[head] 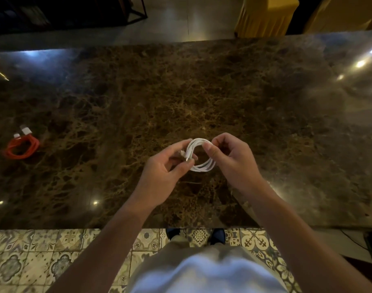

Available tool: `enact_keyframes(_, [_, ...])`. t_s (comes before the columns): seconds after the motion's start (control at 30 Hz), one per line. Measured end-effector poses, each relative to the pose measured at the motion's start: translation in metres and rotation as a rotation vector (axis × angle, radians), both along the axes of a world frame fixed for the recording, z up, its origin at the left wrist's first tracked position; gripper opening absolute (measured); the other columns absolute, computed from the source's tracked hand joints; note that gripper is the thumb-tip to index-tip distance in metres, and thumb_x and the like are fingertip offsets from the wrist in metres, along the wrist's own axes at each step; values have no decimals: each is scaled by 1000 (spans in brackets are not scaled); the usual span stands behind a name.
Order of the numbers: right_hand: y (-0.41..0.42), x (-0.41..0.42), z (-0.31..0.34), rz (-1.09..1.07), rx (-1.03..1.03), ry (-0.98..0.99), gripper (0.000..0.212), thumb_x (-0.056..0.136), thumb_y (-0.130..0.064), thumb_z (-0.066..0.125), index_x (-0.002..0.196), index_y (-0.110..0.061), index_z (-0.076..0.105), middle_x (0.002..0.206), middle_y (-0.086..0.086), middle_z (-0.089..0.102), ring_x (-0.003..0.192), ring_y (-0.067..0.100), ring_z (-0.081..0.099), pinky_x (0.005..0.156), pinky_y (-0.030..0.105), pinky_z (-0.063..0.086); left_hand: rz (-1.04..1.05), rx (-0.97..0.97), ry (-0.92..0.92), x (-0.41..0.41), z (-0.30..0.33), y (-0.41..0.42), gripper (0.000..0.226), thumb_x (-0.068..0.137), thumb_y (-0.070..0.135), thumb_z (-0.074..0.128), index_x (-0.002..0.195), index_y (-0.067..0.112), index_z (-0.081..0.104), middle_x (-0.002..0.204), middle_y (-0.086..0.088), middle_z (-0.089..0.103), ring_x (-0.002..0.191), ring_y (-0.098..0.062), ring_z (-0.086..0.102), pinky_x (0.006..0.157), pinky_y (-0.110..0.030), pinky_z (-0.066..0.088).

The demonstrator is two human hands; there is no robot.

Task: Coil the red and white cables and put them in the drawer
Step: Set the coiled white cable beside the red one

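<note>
Overhead, a polished brown marble table fills most of the view, its veined top carrying bright ceiling-light reflections at the right and left margins. Its near edge runs above a patterned tile floor; beyond its far edge lie pale floor tiles, a dark frame at upper left and yellow draped chairs at upper right. Broad bare marble extends to the right of and behind the hands. The person's forearms enter from the bottom, above a white shirt. The left hand grasps the left side of the coiled white cable, thumb and fingers curled around the loops; a connector end appears to sit beneath the thumb, though blur leaves this uncertain. The right hand pinches the coil's upper right arc. The coil is held just above the marble, near the table's front centre. The red cable, already coiled, lies well apart at the left, its white plugs pointing away.
</note>
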State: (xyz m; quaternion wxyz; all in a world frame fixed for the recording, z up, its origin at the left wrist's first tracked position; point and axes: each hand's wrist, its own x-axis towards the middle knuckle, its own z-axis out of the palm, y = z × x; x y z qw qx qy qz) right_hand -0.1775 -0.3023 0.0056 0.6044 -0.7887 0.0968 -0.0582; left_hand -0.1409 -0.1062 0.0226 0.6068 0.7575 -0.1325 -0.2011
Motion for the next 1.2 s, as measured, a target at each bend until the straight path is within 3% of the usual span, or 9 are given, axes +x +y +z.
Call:
enact_keyframes(0.13, [23, 17, -2, 30, 80, 51, 22, 96, -29, 70, 97, -7, 67, 80, 7, 70, 65, 18, 71, 61, 42, 64, 280, 22, -88, 5, -7, 16, 31, 93, 16, 75, 122, 28, 73, 110, 5, 78, 103, -14, 75, 90, -35, 62])
enact_keyframes(0.2, [35, 27, -1, 109, 101, 90, 18, 97, -24, 71, 111, -13, 67, 83, 7, 70, 70, 21, 74, 65, 46, 66, 381, 109, -179, 5, -15, 28, 29, 92, 22, 76, 120, 29, 73, 109, 9, 77, 101, -8, 74, 89, -32, 61])
enact_keyframes(0.3, [55, 48, 0, 256, 40, 181, 35, 98, -20, 70, 133, -22, 65, 84, 8, 74, 69, 22, 76, 68, 47, 67, 468, 314, -332, 9, -25, 54, 29, 91, 31, 76, 120, 27, 74, 106, 8, 73, 93, -2, 70, 82, -24, 60])
enact_keyframes(0.4, [85, 69, -1, 316, -88, 194, 26, 100, -21, 68, 125, -21, 72, 82, 4, 76, 65, 18, 76, 66, 45, 67, 522, 503, -513, 17, -28, 81, 27, 88, 30, 79, 113, 19, 78, 97, 9, 63, 86, -7, 64, 75, -23, 56])
enact_keyframes(0.47, [109, 85, -2, 332, -173, 195, 25, 100, -24, 68, 125, -22, 72, 84, -2, 76, 65, 13, 75, 63, 39, 67, 510, 609, -594, 26, -29, 101, 26, 87, 26, 80, 109, 11, 79, 93, 3, 68, 91, -13, 62, 75, -23, 51])
enact_keyframes(0.63, [166, 124, -4, 375, -296, 132, 22, 101, -27, 67, 121, -23, 74, 90, -7, 76, 68, 6, 74, 63, 29, 65, 444, 736, -496, 46, -38, 162, 42, 87, 38, 77, 121, 13, 75, 103, -1, 72, 98, -9, 51, 75, -8, 35])
enact_keyframes(0.87, [246, 169, -17, 431, -458, 19, 25, 101, -30, 63, 124, -23, 74, 107, -5, 78, 87, 7, 72, 80, 30, 63, 608, 916, -482, 71, -44, 221, 38, 91, 42, 73, 117, 15, 74, 101, -2, 74, 96, -15, 55, 75, -22, 37])
enact_keyframes(1.07, [289, 197, -23, 467, -564, -45, 25, 105, -28, 58, 125, -21, 71, 104, -7, 76, 69, 0, 62, 58, 13, 45, 715, 932, -435, 96, -52, 248, 32, 96, 41, 68, 114, 16, 72, 99, 0, 74, 89, -17, 63, 69, -30, 49])
enact_keyframes(1.2, [312, 213, -31, 462, -651, -94, 25, 105, -29, 55, 124, -22, 71, 108, -6, 77, 83, 8, 70, 70, 22, 54, 772, 946, -383, 106, -58, 255, 29, 101, 41, 62, 109, 14, 67, 94, 0, 73, 79, -14, 65, 64, -28, 43])
